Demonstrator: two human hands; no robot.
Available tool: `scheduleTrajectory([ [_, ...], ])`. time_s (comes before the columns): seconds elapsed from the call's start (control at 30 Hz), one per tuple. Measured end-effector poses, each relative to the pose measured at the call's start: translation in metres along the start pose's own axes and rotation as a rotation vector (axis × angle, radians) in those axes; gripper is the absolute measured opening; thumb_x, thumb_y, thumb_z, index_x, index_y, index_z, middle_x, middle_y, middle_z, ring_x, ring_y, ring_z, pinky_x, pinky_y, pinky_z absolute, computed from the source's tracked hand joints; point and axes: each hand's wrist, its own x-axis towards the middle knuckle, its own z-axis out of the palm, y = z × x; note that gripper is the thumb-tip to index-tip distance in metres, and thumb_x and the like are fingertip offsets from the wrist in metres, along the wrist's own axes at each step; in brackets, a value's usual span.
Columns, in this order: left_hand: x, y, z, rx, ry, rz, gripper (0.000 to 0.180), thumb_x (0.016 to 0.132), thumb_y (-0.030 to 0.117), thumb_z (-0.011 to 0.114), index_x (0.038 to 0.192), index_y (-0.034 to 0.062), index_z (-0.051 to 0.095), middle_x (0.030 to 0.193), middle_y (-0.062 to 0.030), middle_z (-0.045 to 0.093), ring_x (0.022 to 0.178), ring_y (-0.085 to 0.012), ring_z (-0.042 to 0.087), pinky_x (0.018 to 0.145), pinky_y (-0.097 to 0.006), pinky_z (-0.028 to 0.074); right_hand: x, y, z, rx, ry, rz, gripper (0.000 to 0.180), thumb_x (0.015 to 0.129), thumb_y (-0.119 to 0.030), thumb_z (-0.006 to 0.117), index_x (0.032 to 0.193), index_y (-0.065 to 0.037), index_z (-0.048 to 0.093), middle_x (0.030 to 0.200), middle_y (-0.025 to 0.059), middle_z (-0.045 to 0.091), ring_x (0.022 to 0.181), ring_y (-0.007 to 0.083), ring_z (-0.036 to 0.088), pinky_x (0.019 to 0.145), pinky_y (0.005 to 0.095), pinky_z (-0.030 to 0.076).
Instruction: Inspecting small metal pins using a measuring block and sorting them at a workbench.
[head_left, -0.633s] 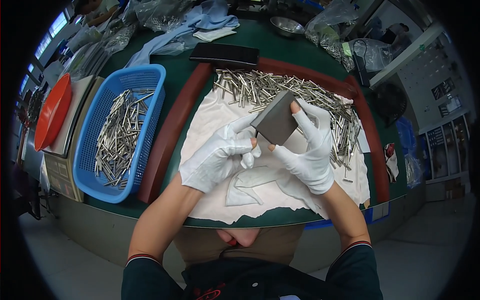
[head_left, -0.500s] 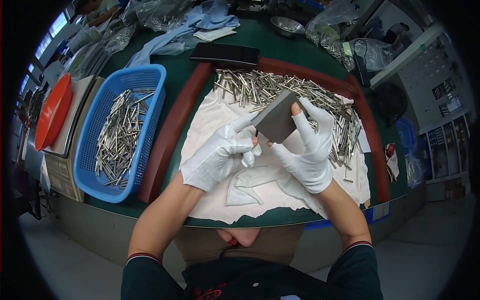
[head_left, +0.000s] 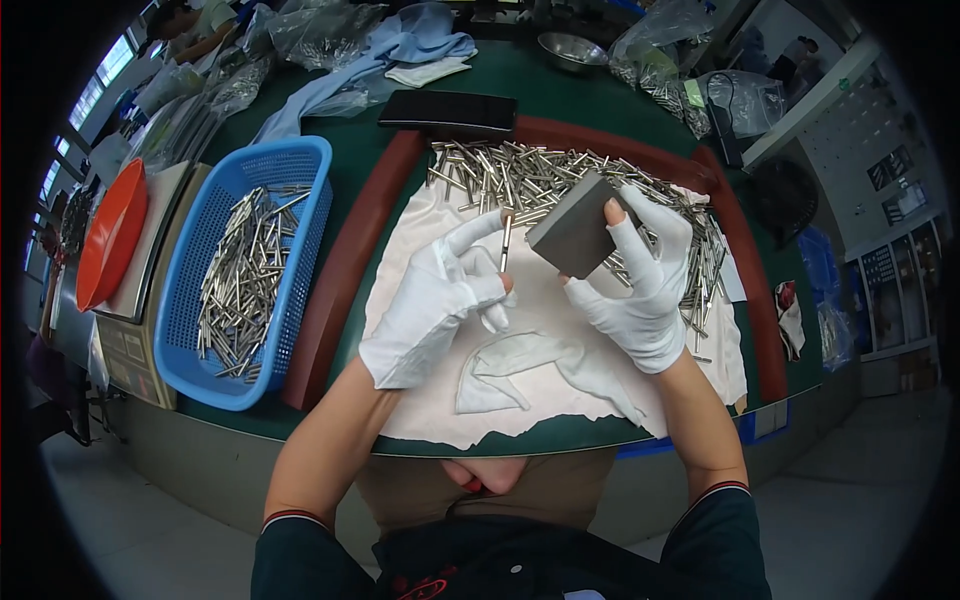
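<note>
Between the bare thumb and index fingertips of my gloved left hand (head_left: 440, 290) stands a slim metal pin (head_left: 506, 243), held roughly upright. My right hand (head_left: 640, 275), gloved in white with bare fingertips, grips a flat dark grey block (head_left: 578, 228) by its edges. A small gap separates the block from the pin. Beneath both hands a pale pink cloth (head_left: 420, 410) is spread, with a crumpled white cloth (head_left: 490, 375) lying on it. Beyond my hands many loose metal pins (head_left: 510, 165) are heaped along the far side, reaching round to the right.
A brown-red raised frame (head_left: 350, 260) borders the cloth. On the left stand a blue plastic basket (head_left: 172, 330) of metal pins and an orange-red dish (head_left: 112, 235). A black phone-like slab (head_left: 447, 113) lies across the frame. Farther back are a metal bowl (head_left: 572, 50) and plastic bags.
My right hand has drawn the block to the right, away from the left hand. The pin in my left fingers, hidden behind the block before, now shows fully.
</note>
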Motion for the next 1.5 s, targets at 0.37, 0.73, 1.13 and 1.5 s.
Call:
scheduleTrajectory([
  [0.37, -0.002, 0.004, 0.009, 0.124, 0.030, -0.030, 0.067, 0.083, -0.001, 0.065, 0.144, -0.0039, 0.036, 0.073, -0.0058, 0.062, 0.059, -0.0116, 0.062, 0.056, -0.022, 0.050, 0.001, -0.013, 0.007, 0.101, -0.065, 0.062, 0.086, 0.059, -0.011, 0.082, 0.139, -0.010, 0.048, 0.131, 0.0166, 0.047, 0.114, 0.0319, 0.049, 0.096, 0.0406, 0.042],
  [0.73, -0.007, 0.011, 0.015, 0.320, 0.119, 0.018, 0.063, 0.082, 0.000, 0.062, 0.142, -0.0024, 0.040, 0.070, -0.0009, 0.060, 0.059, -0.0086, 0.063, 0.054, -0.020, 0.047, -0.001, -0.007, 0.006, 0.132, -0.038, 0.123, 0.082, 0.064, -0.009, 0.079, 0.140, -0.007, 0.047, 0.128, 0.0146, 0.045, 0.115, 0.0282, 0.052, 0.093, 0.0351, 0.047],
  [1.13, -0.004, 0.003, 0.010, 0.314, 0.081, -0.011, 0.064, 0.082, 0.002, 0.063, 0.141, -0.0044, 0.040, 0.072, -0.0027, 0.060, 0.059, -0.0089, 0.064, 0.051, -0.019, 0.045, -0.001, -0.010, 0.009, 0.209, -0.122, 0.127, 0.084, 0.064, -0.009, 0.078, 0.141, -0.011, 0.047, 0.131, 0.0150, 0.045, 0.119, 0.0301, 0.049, 0.098, 0.0386, 0.045],
  [1.5, -0.003, 0.004, -0.001, 0.065, -0.068, -0.093, 0.067, 0.084, -0.001, 0.061, 0.144, -0.0078, 0.032, 0.078, -0.0077, 0.062, 0.060, -0.0119, 0.061, 0.059, -0.023, 0.052, -0.001, -0.007, 0.008, 0.251, -0.155, 0.164, 0.085, 0.062, -0.012, 0.080, 0.140, -0.012, 0.048, 0.130, 0.0159, 0.046, 0.117, 0.0302, 0.050, 0.098, 0.0377, 0.045],
])
